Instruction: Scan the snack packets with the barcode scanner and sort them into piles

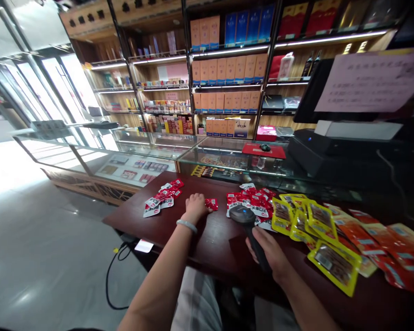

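Shelves (pixel 227 69) of orange, blue and red boxes fill the wall far behind the scanner, with a long glass counter (pixel 152 147) in front of them. Nearer, the dark wooden surface (pixel 210 239) carries everything else. A black till (pixel 317 147) sits beyond the scanner to its right, under a pale paper notice (pixel 372 82) whose writing is too blurred to read.

Right of the scanner lie orange packets (pixel 365 234), then yellow packets (pixel 296 216). A heap of red packets (pixel 255 200) sits just behind its head, and a 2nd, looser red pile (pixel 162 197) lies well to its left.

The right hand (pixel 267 250) is clamped round the handle of the black scanner (pixel 248 225), head pointing away. The left hand (pixel 195 207), a pale bracelet (pixel 186 225) at its wrist, rests just left of the scanner's head with its fingers together on 1 single red packet (pixel 211 203). Pinching or only pressing, I cannot tell.

Scanning that packet would go best, I'd judge, with it held flat, barcode up, clear of the heap, and the scanner's head swung left over it. The packets show white label patches, but no brand reads from where I stand.
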